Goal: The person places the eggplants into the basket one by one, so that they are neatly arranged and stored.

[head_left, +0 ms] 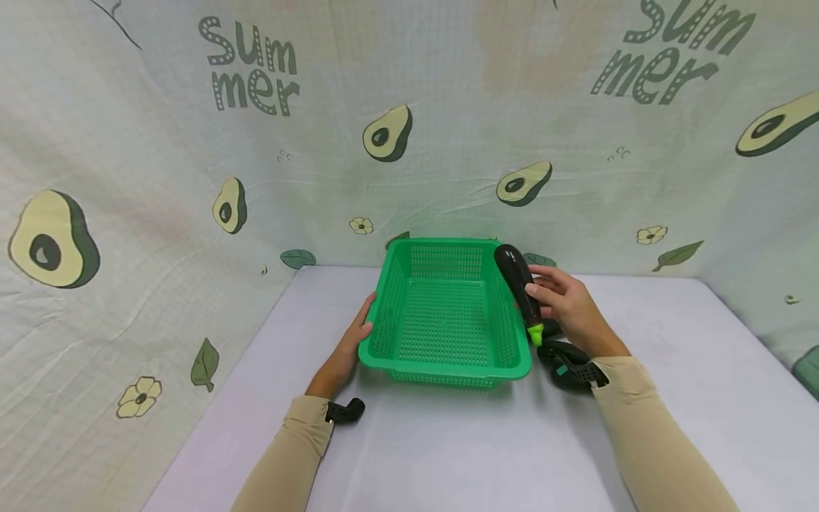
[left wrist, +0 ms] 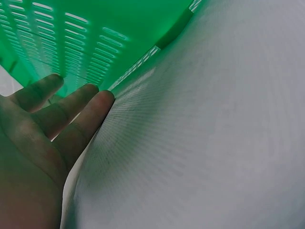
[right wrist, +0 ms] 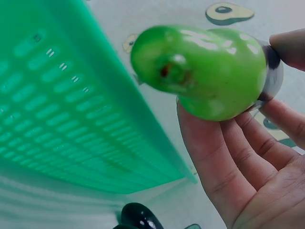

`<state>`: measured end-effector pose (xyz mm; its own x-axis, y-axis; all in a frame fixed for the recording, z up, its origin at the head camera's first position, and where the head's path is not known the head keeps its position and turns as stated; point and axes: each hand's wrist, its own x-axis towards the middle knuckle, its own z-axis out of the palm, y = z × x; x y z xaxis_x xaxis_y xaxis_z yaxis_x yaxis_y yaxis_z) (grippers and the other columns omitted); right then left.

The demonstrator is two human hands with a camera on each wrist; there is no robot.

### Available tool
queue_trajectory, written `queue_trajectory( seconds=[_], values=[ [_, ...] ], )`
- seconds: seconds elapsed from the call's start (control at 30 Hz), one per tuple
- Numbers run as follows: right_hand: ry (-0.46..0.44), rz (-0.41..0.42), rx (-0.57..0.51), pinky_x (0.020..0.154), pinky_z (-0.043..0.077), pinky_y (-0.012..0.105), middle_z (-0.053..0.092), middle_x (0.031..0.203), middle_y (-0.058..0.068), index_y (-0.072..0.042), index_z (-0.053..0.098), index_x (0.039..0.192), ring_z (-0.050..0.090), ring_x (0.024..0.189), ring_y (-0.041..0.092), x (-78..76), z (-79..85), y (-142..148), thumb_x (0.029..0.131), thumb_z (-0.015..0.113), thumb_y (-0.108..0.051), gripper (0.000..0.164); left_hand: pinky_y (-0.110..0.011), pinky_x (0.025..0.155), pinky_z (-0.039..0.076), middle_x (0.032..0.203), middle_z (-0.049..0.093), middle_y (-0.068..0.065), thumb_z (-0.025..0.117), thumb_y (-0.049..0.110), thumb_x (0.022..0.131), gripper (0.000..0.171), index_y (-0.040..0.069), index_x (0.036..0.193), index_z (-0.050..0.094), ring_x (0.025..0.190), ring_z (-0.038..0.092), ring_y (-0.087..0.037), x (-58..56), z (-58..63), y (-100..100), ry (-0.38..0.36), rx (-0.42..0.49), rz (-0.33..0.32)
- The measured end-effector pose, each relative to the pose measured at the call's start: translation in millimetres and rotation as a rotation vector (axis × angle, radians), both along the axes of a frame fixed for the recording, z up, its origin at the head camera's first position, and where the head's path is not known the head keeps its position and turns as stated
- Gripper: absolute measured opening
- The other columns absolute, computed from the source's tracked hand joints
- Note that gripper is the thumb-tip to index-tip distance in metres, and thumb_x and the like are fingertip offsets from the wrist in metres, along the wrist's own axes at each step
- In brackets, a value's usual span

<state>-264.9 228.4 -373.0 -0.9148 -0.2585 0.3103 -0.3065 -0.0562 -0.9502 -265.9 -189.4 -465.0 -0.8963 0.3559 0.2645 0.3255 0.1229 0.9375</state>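
A dark eggplant (head_left: 517, 279) with a bright green stem end is pinched in my right hand (head_left: 571, 306), above the right rim of the green plastic basket (head_left: 448, 371). It slants with its stem end lower and towards me. In the right wrist view the green stem end (right wrist: 205, 71) faces the camera, with thumb and fingers on either side. My left hand (head_left: 348, 346) is at the basket's left wall; in the left wrist view its straight fingers (left wrist: 71, 114) lie along the slotted side. Nothing lies inside the basket.
More dark eggplants (head_left: 563, 350) lie on the white table (head_left: 435, 455) right of the basket, partly hidden under my right hand and wrist. A printed cloth (head_left: 448, 142) with avocados hangs behind the table. Black straps with small devices circle both wrists.
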Motion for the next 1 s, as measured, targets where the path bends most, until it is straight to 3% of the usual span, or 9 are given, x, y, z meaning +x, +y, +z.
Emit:
queue_trajectory(
  seconds=[0.23, 0.5, 0.67, 1.0],
  values=[
    [-0.001, -0.021, 0.122, 0.077, 0.059, 0.035, 0.057, 0.124, 0.015, 0.006, 0.037, 0.149, 0.069, 0.098, 0.018, -2.2, 9.1, -10, 0.101, 0.062, -0.019, 0.06, -0.06, 0.116, 0.001, 0.166, 0.005, 0.007, 0.03, 0.037, 0.105, 0.063, 0.031, 0.163, 0.008, 0.151, 0.002, -0.02, 1.2, 0.7, 1, -0.01, 0.011, -0.003],
    [-0.002, 0.052, 0.076, 0.073, 0.059, 0.038, 0.062, 0.12, 0.014, 0.005, 0.041, 0.147, 0.071, 0.092, 0.026, -9.3, 13.6, -16, 0.101, 0.063, -0.015, 0.055, -0.06, 0.117, 0.001, 0.166, 0.005, 0.008, 0.031, 0.038, 0.105, 0.06, 0.037, 0.161, 0.01, 0.151, 0.002, -0.019, 2.1, 2.4, 2, -0.009, -0.007, 0.004],
    [-0.015, 0.056, 0.098, 0.076, 0.059, 0.039, 0.062, 0.119, 0.015, 0.005, 0.04, 0.147, 0.072, 0.092, 0.029, -12.9, 15.9, -18, 0.101, 0.063, -0.015, 0.055, -0.061, 0.116, 0.001, 0.167, 0.004, 0.006, 0.031, 0.036, 0.105, 0.061, 0.035, 0.162, 0.009, 0.151, 0.0, -0.02, 0.7, 1.7, 1, -0.008, -0.002, -0.003],
    [-0.004, 0.022, 0.372, 0.082, 0.054, 0.041, 0.056, 0.133, 0.016, -0.011, 0.047, 0.147, 0.059, 0.11, 0.026, -21.7, 25.4, -26, 0.097, 0.067, -0.036, 0.059, -0.061, 0.116, 0.0, 0.167, 0.004, 0.006, 0.03, 0.039, 0.105, 0.06, 0.036, 0.162, 0.009, 0.152, 0.0, -0.02, -1.2, -1.5, 1, -0.002, -0.011, 0.001]
  ],
)
